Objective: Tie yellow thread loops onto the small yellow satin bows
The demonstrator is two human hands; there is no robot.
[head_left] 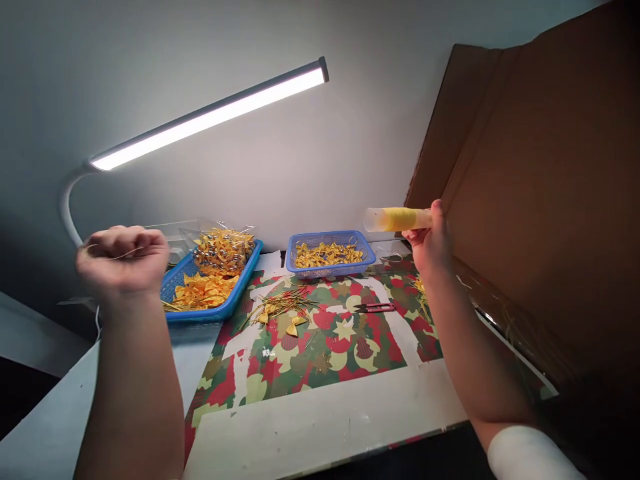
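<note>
Head cam: left hand (123, 267) is clenched round one thin pale strand (125, 255), right hand (431, 245) grips one clear tube wound with yellow thread (400, 219), up above the bench (325, 430). I'd go for gentle, even tension so nothing snags. Further out: two blue plastic baskets (330, 272) of yellow bows (327, 254), one pair of dark-red snips (379, 308).

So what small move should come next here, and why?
Probably set down the yellow-wound spool: the right hand holds it raised and the left hand is closed around a thin strand, leaving neither free for the snips on the patterned sheet.
</note>
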